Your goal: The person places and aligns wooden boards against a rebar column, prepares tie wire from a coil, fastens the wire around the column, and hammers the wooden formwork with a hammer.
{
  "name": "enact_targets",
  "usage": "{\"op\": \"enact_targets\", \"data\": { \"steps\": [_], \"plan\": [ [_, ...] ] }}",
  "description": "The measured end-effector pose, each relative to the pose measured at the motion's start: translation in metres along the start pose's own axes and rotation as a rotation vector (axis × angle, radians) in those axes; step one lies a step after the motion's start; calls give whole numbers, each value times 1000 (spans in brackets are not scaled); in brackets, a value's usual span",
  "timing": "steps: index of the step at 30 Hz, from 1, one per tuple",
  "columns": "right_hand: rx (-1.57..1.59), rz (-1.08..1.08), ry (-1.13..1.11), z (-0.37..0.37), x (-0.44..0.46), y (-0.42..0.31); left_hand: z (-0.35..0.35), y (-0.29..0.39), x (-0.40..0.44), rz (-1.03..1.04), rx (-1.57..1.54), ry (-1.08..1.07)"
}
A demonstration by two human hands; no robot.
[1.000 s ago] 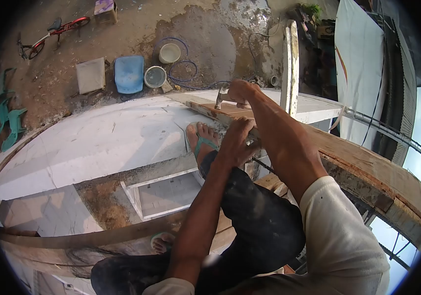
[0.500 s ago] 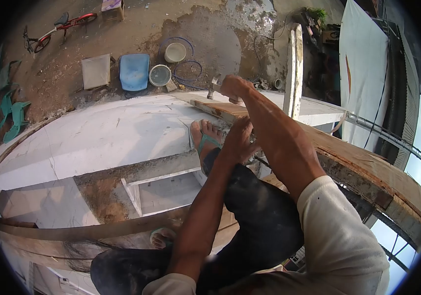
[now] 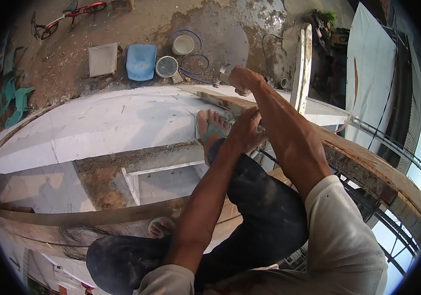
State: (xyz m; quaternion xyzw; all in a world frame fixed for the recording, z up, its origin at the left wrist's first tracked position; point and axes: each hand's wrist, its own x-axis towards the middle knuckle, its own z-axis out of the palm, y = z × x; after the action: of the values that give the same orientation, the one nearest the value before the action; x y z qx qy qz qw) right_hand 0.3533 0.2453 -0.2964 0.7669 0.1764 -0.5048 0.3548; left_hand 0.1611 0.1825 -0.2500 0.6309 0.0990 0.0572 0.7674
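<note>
My right hand [image 3: 246,80] is closed round a hammer [image 3: 224,73], whose metal head shows to the left of the fist; the handle is mostly hidden. The hammer is held above the end of a long wooden board [image 3: 225,102]. My left hand [image 3: 245,132] is curled at the near edge of that board, its fingertips partly covered by my right forearm. Just left of it, my sandalled foot [image 3: 211,125] rests on the white ledge [image 3: 117,120].
A white-painted post [image 3: 301,69] rises beyond my right forearm. On the ground below are a blue chair [image 3: 140,62], two buckets [image 3: 166,67], a hose [image 3: 195,61] and a bicycle [image 3: 67,17]. A plank [image 3: 136,223] crosses under my other foot. Thick timber [image 3: 377,167] runs along the right.
The hammer has lifted away from the board, with my right hand moving up and slightly right. My left hand stays by the board. The whole view has shifted a little.
</note>
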Motion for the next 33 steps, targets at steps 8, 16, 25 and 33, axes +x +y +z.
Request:
{"op": "enact_targets", "data": {
  "steps": [8,16,25,33],
  "plan": [
    [1049,-475,321,-4,-84,-19,-68,-6,4,-15,416,-235],
    [1109,-936,796,71,-231,-36,-327,19,-1,-764,1480,-777],
    [689,-701,684,105,-275,-59,-390,-27,-174,-738,1198,-342],
    [314,-736,822,198,-290,-26,-359,-47,-228,-584,1258,-54]
  ]
}}
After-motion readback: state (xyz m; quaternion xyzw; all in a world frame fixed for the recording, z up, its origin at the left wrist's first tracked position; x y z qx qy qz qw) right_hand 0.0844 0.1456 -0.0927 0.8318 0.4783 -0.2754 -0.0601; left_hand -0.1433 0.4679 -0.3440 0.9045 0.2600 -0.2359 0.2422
